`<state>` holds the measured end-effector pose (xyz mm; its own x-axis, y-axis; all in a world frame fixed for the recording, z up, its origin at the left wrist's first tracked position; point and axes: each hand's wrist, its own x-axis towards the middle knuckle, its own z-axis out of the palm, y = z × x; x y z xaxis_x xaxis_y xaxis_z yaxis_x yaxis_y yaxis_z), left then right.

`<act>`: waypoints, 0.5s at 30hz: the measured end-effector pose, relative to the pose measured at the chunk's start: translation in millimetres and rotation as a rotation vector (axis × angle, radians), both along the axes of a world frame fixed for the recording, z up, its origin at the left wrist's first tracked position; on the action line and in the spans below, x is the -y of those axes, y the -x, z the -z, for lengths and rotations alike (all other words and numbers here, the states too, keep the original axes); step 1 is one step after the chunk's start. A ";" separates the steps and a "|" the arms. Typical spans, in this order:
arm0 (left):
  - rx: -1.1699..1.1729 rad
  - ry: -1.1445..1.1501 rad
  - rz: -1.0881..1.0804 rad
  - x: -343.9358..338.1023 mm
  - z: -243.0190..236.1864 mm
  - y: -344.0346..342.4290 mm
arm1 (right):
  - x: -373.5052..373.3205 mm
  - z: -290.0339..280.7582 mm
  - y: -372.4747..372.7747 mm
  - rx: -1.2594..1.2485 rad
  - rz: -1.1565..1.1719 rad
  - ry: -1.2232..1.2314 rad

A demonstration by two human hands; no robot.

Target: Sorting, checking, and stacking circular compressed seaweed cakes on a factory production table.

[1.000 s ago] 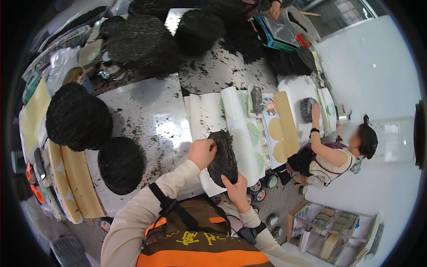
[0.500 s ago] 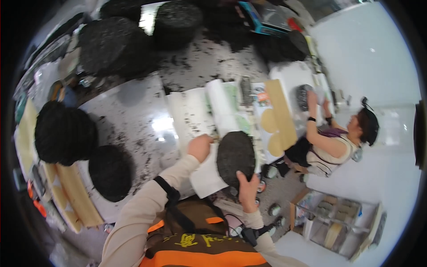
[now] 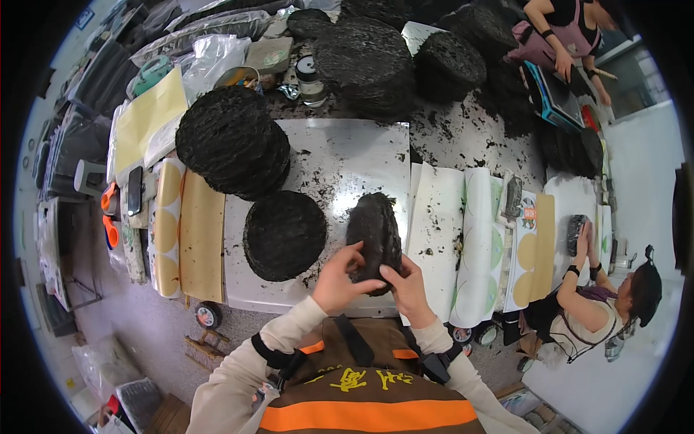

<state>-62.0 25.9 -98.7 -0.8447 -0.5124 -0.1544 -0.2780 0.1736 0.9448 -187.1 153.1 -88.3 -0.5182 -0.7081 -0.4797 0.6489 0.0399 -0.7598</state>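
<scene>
Right at the near edge of the counter, both hands have hold of a dark pressed cake, a round disc of compacted leaf, tipped up on its edge so we see it nearly side-on, long axis running away from the person. Left hand comes in from the left with its fingers curled over the lower rim; right hand clamps the bottom from the right. Both closed on it, both equally near, the cake sitting just above and between them.

Just left of it, a second dark cake lies flat on the white sheet, close but apart. Further left and up, a stack of the same cakes. To the right, white wrapping papers spread flat, loose crumbs scattered across them.

Yellow paper sheets along the left edge. Far right, a co-worker's hands press on another dark cake. No containers near the hands.
</scene>
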 end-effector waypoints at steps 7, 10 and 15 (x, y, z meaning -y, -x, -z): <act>0.066 -0.280 -0.641 88.3 32.7 -106.4 | -0.6 27.4 -6.2 0.232 0.147 0.021; 0.276 0.274 -0.723 105.6 57.5 -134.9 | -9.3 40.8 -6.4 0.265 0.155 0.018; -0.183 0.273 -0.172 43.7 1.0 -57.8 | 1.2 7.0 -29.7 0.162 0.083 0.018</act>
